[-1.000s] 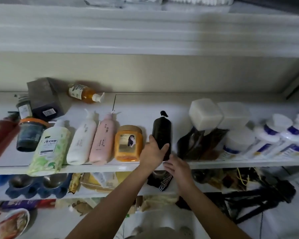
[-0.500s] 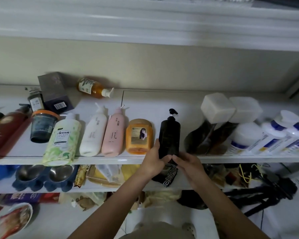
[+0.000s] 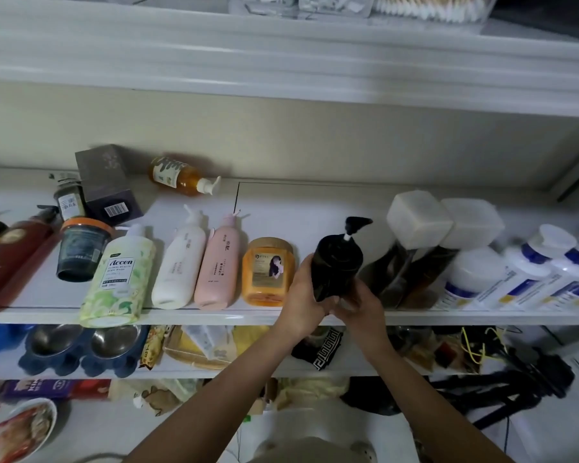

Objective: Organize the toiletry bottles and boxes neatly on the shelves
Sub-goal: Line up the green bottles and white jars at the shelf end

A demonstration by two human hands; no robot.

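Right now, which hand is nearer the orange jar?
Left. The left hand grips the black pump bottle on its left side, just beside the orange jar. The right hand holds the bottle's lower right side, farther from the jar.

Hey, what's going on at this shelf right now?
A person grips a black pump bottle with both hands at the front edge of the toiletry shelf. The left hand wraps its side and the right hand holds its base. It sits between an orange jar and dark containers with white lids. The hands hide whether it rests on the shelf. An amber bottle lies on its side at the back.
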